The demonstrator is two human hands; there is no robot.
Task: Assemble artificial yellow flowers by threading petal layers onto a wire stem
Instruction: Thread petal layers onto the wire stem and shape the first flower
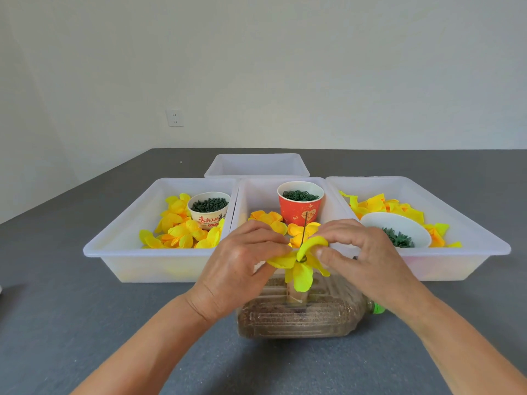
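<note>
A thin dark wire stem (304, 232) stands upright from a plastic bottle (299, 317) that lies on its side, filled with brown grains. A yellow petal layer (301, 270) sits on the wire, with a small green ring at its centre. My left hand (242, 266) pinches the petal layer's left side. My right hand (362, 260) pinches its right side, fingers curled close to the wire. Loose yellow petals (182, 229) lie in the left tray, more orange-yellow petals (271, 219) in the middle tray.
Three white trays stand side by side: left tray (114, 249), middle tray (256, 189), right tray (470, 223). A fourth tray (256, 163) sits behind. A paper cup (209, 209), a red cup (299, 203) and a white bowl (396, 226) hold small green parts. Grey table (85, 323).
</note>
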